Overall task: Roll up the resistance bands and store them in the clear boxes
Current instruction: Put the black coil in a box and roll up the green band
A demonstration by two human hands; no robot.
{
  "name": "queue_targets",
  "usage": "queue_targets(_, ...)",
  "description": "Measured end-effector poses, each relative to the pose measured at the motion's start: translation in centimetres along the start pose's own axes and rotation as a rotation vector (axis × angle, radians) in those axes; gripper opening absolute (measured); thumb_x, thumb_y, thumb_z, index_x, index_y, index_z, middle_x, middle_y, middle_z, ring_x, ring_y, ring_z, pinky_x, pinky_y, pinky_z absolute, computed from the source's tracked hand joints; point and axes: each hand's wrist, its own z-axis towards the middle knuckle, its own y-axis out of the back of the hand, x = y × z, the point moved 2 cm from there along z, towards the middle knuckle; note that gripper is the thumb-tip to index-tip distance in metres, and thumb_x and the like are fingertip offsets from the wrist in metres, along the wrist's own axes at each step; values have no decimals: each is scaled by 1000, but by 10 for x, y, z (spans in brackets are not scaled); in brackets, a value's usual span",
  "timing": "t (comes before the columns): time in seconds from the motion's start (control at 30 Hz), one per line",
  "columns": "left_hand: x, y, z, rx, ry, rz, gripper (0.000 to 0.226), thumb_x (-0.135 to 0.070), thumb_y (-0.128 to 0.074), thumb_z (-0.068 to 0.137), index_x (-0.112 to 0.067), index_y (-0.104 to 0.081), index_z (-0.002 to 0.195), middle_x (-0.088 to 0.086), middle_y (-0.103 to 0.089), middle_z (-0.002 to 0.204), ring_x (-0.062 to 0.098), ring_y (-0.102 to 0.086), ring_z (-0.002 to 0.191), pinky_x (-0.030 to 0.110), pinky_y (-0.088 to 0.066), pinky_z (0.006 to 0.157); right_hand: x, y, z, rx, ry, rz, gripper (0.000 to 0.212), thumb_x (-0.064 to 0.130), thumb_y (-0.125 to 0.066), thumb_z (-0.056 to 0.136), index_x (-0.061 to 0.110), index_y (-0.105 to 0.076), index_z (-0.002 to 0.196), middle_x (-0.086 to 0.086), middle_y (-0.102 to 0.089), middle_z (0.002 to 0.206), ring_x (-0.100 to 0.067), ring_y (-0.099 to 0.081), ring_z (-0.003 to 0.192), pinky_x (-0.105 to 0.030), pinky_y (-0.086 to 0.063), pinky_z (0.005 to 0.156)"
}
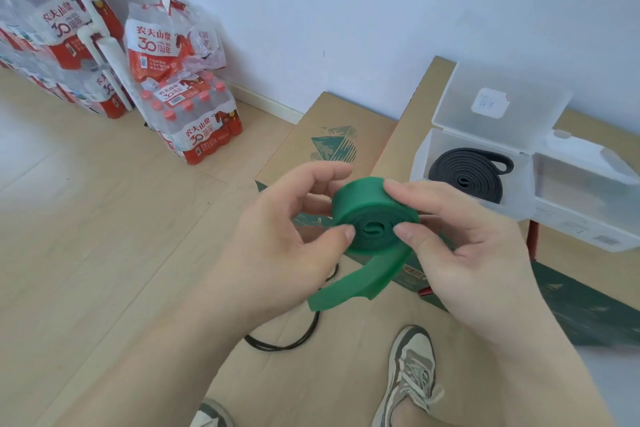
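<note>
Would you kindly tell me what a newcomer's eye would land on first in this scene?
The bright green resistance band, mostly rolled into a coil with a loose tail hanging down, sits at centre, pinched between the left hand and right hand. To the right, an open clear box on cardboard cartons already holds a coiled black band. Red-labelled packs of bottled water are stacked at far left.
</note>
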Motion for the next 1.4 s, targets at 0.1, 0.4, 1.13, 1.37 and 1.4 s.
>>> queue_targets(0.1, 2, -4, -3, 27, -135, 301, 61, -4, -79, 81, -27, -63, 135, -21, -67, 121, 2, -64, 115, 25, -58, 90, -2, -6, 1, 66, 49, -149, 63, -27, -64, 84, 30, -81, 105, 11, -74, 116, -12, -69, 114, -18, -56, 89)
queue_targets(0.4, 0, -1, -1, -97, -23, -122, 46, 7, -79, 82, -31, -73, 108, -11, -76, 98, 11, -73, 97, 19, -59, 79, 4, 0, 3, -81, -109, 240, 36, -11, -77, 77, 12, -77, 104, -6, -78, 118, -22, -75, 112, -30, -60, 95)
queue_targets(1.13, 6, -6, -2, -66, -60, 73, 42, 3, -75, 88, -30, -73, 115, -17, -72, 106, 12, -72, 103, 21, -60, 81, -1, -4, 1, -96, -103, 55, 39, 3, -87, 76, 31, -79, 102, 5, -79, 112, -20, -75, 107, -41, -60, 96)
queue_targets(1.37, 2, 3, 2, -113, 55, -417, 38, 4, -81, 81, -21, -71, 107, 0, -76, 105, 23, -73, 96, 29, -60, 74, 2, -2, 3, -17, -54, 230, 49, -8, -65, 91, 27, -74, 123, -2, -75, 123, -23, -71, 116, -30, -58, 97)
queue_targets(1.4, 2, 2, 2, -96, 68, -392, 39, 4, -82, 80, -22, -70, 106, -1, -76, 104, 22, -73, 96, 31, -61, 76, 2, -2, 3, -21, -45, 224, 51, -13, -63, 92, 26, -74, 121, -1, -75, 122, -22, -71, 115, -28, -58, 96)
